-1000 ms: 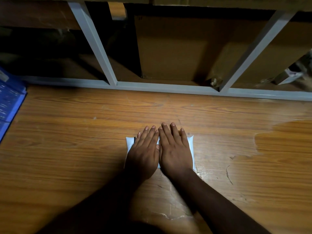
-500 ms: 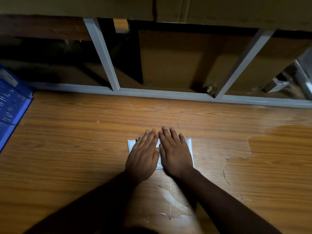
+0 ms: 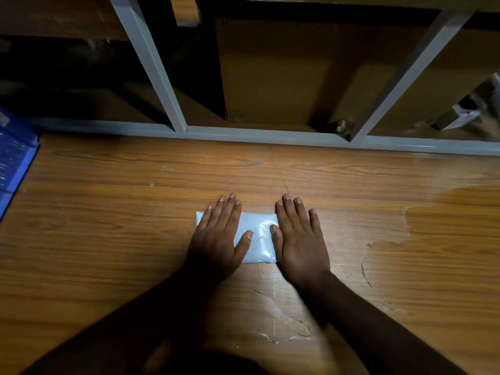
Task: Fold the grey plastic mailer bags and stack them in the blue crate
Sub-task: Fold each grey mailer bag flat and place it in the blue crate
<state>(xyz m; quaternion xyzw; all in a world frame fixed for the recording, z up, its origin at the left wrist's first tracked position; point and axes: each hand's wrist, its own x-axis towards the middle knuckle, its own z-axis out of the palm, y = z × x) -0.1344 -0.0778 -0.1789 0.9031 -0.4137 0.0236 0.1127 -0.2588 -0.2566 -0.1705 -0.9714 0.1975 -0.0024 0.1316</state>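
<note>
Head view: left hand [image 3: 216, 240] and right hand [image 3: 299, 239], fingers flat and grasping nothing, press folded glossy rectangular mailer [image 3: 257, 239] on scuffed wood-grain table [image 3: 108, 226].

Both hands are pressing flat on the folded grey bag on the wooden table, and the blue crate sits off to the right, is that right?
Not quite. The head view shows the blue crate at the left edge, not the right. The rest holds: left hand and right hand press flat on the folded grey bag on the wooden table.
</note>
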